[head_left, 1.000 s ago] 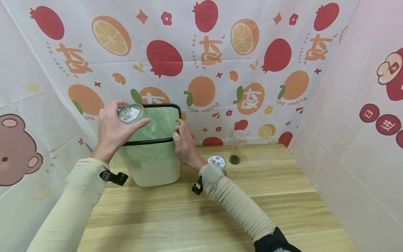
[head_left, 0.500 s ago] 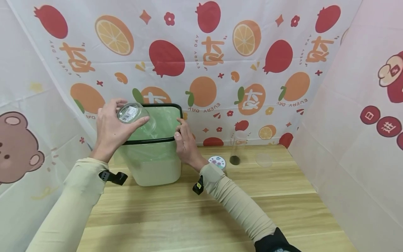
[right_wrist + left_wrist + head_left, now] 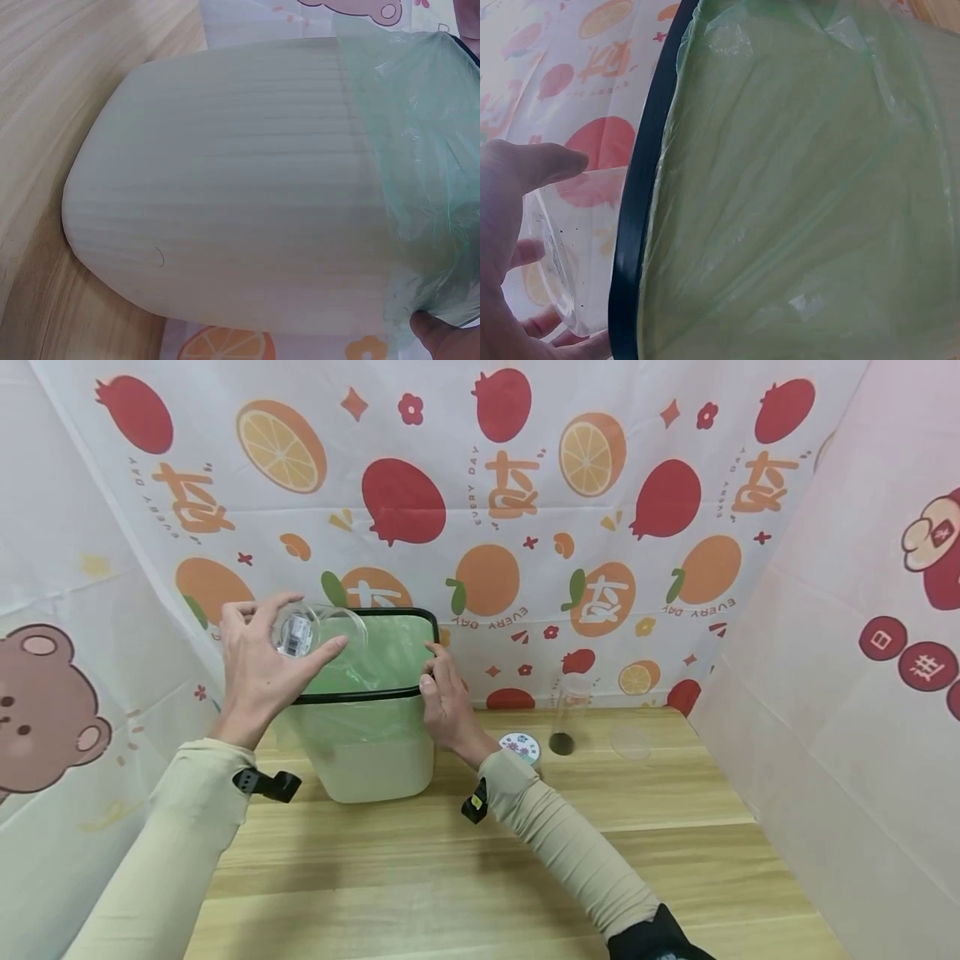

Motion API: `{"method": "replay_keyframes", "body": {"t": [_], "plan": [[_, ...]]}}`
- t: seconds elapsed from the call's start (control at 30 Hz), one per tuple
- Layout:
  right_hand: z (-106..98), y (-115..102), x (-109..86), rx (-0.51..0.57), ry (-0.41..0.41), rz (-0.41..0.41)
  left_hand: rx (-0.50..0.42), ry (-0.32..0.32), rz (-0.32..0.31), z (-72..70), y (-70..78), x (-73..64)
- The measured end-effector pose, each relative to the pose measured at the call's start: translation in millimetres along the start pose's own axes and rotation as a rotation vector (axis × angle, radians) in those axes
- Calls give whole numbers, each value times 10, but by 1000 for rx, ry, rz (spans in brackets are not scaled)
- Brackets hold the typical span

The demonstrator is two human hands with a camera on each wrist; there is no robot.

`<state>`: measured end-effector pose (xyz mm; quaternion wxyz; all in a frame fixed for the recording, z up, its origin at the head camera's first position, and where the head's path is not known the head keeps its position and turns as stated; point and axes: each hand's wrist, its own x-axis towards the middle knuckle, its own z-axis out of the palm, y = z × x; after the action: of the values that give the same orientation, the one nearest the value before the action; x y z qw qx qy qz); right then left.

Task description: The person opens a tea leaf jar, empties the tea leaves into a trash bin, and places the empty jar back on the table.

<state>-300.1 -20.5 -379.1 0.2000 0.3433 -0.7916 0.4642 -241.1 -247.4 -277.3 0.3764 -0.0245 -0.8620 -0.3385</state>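
Observation:
My left hand [image 3: 258, 668] grips a clear plastic jar [image 3: 321, 631] between thumb and fingers, tipped on its side over the left part of the trash bin [image 3: 378, 768]. A barcode label is on the jar's base, and its mouth points toward the bin. Dark specks cling to the clear wall of the jar [image 3: 581, 247] in the left wrist view. The bin is cream, lined with a thin green bag [image 3: 802, 187], under a black rim [image 3: 360, 697]. At the bin's right side my right hand [image 3: 450, 706] holds the rim, its thumb [image 3: 435, 334] against the bag.
Right of the bin, a round tin with a floral lid [image 3: 520, 746] stands on the wooden table [image 3: 480, 877]. Beyond it are a tall clear cylinder with a dark bottom [image 3: 561, 743] and a flat clear disc [image 3: 631, 742]. A fruit-print cloth [image 3: 405, 497] hangs close behind.
The jar has tipped further onto its side, its labelled base turning left as my left wrist rotates. My right hand stays at the rim. The head view has shifted slightly.

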Motion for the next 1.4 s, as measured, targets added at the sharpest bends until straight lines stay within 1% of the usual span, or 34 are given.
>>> {"method": "replay_keyframes", "body": {"t": [0.2,0.37,0.53,0.7,0.77,0.9,1.03,1.13,1.23,1.3,1.4], "plan": [[-8,-14,17,-3,-7,0,-13,38,1,-26,18,-9],[-7,-9,34,-19,-10,-3,-19,81,-11,-51,47,-23],[-17,-10,49,-19,-20,7,-32,110,-45,-86,58,-27],[-40,-25,59,-20,-22,15,-34,126,-64,-105,82,-39],[-51,-35,64,-22,-21,14,-42,127,-84,-112,97,-52],[-82,-65,72,-33,-39,8,-71,126,-137,-134,122,-103],[-120,-108,56,-47,-78,43,-95,132,-163,-155,125,-171],[-145,-140,37,-50,-103,69,-113,154,-174,-166,125,-214],[-189,-173,36,-51,-114,68,-138,176,-193,-178,156,-262],[-237,-200,41,-54,-110,65,-169,190,-202,-185,198,-300],[-335,-252,39,-52,-87,66,-243,214,-200,-188,270,-367]]}}
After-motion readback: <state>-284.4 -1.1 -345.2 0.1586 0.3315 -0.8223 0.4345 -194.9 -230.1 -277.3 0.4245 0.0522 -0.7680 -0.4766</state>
